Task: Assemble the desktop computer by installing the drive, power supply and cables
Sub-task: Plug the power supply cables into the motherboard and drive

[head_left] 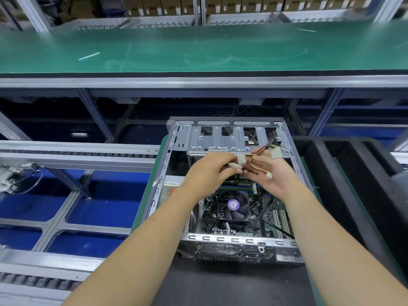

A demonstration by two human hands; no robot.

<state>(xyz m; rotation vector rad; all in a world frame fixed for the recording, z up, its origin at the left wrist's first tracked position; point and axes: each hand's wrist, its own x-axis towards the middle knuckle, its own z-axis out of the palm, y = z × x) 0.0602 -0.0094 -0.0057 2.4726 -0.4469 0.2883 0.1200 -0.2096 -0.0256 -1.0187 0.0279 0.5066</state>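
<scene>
I have both hands, left hand (208,171) and right hand (272,173), gripping the cable bundle (254,161) just above the drive cage (212,140), right nearer its connectors.

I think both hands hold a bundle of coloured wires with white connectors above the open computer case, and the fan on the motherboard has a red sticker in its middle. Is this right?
Not quite. The sticker in the middle of the fan is purple, not red, as the head view shows. The rest holds: the left hand and right hand hold the bundle of coloured wires with white connectors above the open computer case.
</scene>
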